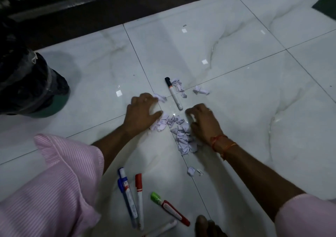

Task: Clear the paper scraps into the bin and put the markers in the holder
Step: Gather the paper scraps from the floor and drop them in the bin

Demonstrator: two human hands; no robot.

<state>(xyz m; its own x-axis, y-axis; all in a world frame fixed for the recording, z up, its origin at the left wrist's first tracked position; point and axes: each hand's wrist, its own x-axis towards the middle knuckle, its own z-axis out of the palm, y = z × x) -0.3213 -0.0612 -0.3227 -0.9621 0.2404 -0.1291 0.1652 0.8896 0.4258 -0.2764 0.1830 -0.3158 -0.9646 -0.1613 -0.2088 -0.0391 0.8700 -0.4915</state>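
Note:
Crumpled white paper scraps [179, 129] lie in a pile on the pale tiled floor between my hands. My left hand [142, 112] rests flat on the pile's left side, fingers spread, touching a scrap at its fingertips. My right hand [202, 122] presses on the pile's right side with fingers curled over scraps. More scraps [179, 86] lie beyond, beside a black-capped marker [173, 93]. Two small scraps [192, 171] lie nearer me. A blue marker [127, 195], a red-capped marker [139, 200] and a green-capped red marker [169, 207] lie near the bottom edge.
A bin lined with a black bag [27, 85] stands at the left. A dark strip of floor [91, 14] runs along the far side. Another white marker [163, 228] and my foot [207, 225] show at the bottom edge. No holder is in view.

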